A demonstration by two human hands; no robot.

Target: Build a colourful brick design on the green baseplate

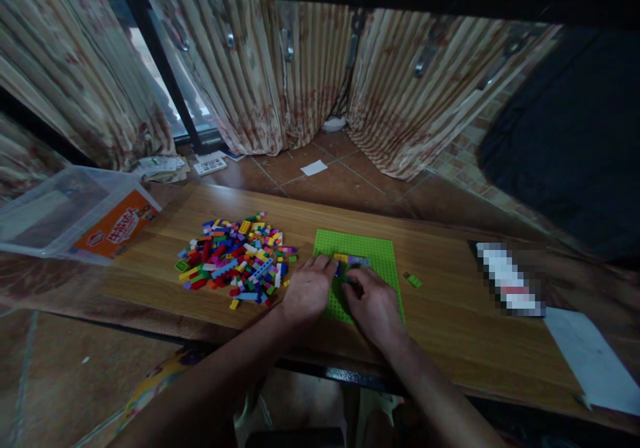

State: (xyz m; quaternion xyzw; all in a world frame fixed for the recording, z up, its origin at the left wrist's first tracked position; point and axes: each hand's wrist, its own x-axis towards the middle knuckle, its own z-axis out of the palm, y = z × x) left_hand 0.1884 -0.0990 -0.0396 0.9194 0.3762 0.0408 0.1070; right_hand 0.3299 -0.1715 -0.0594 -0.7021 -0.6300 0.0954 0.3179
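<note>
On the lime-green baseplate [356, 241], both my hands work close together. My left hand [309, 288] lies over its left side with fingers bent together, the fingertips at a small blue brick [338, 270]. What they grip underneath is hidden. From the right, my right hand [375, 303] pinches a small dark green brick [345, 277], mostly covered by the fingers. Just beyond the fingertips, a yellow brick [341, 258] and a pale lilac-grey brick [359, 261] sit in a row on the plate.
Left of the plate spreads a pile of mixed bricks [235, 258]. A clear plastic box [65, 181] with an orange label stands at the left end of the wooden table [450, 281]. A green brick piece [413, 280] lies right of the plate; farther right are a blurred phone-like object [510, 280] and white paper [593, 358].
</note>
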